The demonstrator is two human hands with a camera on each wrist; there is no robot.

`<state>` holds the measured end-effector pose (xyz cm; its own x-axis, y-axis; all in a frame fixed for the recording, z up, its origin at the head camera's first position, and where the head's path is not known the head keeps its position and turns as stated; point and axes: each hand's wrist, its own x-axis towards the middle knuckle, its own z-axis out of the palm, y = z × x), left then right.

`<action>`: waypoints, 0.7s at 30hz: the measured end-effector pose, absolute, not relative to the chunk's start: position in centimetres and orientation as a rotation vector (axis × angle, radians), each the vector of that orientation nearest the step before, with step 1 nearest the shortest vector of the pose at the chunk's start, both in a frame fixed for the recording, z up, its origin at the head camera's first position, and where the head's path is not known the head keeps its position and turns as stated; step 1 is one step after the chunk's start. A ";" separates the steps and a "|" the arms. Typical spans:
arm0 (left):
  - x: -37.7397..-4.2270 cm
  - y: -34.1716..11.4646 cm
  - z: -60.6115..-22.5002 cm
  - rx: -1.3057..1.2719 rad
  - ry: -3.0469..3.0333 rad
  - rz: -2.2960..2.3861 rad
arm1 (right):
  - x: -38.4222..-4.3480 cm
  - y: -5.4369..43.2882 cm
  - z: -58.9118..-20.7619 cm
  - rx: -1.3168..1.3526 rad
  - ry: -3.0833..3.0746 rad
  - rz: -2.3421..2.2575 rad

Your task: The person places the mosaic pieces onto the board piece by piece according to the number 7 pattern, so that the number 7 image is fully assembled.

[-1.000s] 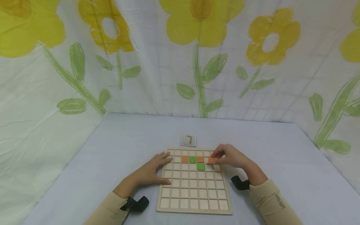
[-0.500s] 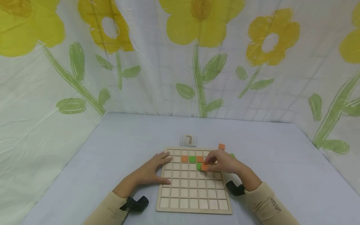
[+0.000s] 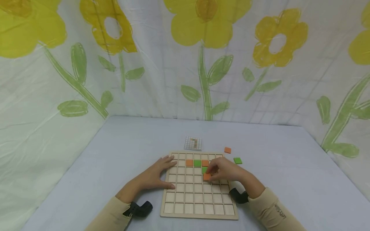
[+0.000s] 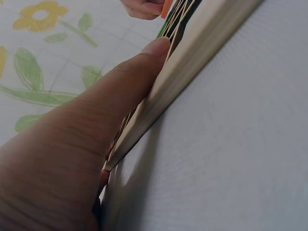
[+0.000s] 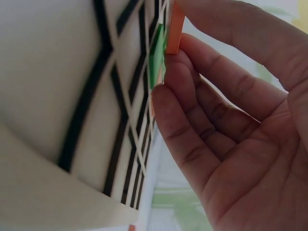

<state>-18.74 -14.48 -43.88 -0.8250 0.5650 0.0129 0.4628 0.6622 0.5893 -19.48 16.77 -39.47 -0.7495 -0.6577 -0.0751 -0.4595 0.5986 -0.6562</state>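
Note:
A wooden grid board (image 3: pixel 185 218) lies on the table. My right hand (image 3: pixel 226 170) pinches an orange square tile (image 3: pixel 207 176) close over the cell nearer me than a green tile (image 3: pixel 204 170). In the right wrist view that orange tile (image 5: pixel 175 29) stands on edge between thumb and fingers. A row of an orange tile (image 3: pixel 189 163), a green tile (image 3: pixel 197 163) and another orange tile (image 3: pixel 205 163) sits in cells farther back. My left hand (image 3: pixel 156 175) rests spread on the board's left edge, its thumb (image 4: pixel 156 48) over the rim in the left wrist view.
Behind the board lies a small card (image 3: pixel 193 143) with a printed grid pattern. Beyond its back right corner are a loose orange tile (image 3: pixel 227 150) and a loose green tile (image 3: pixel 237 160). A flowered curtain (image 3: pixel 162 89) hangs behind the table (image 3: pixel 130 138).
My right hand has carried the orange tile left and toward me, from the board's right side to the cell before the green tile. The loose tiles have come into view. My left hand stays put.

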 end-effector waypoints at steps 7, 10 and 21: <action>-18.8 -14.5 -43.9 0.855 2.703 0.897 | -19.5 16.7 -40.0 -0.902 2.496 -0.907; -18.8 -14.5 -43.9 0.852 2.706 0.891 | -19.5 16.6 -40.0 -0.905 2.492 -0.904; -18.8 -14.4 -43.8 0.830 2.699 0.897 | -19.3 16.5 -40.2 -0.921 2.513 -0.886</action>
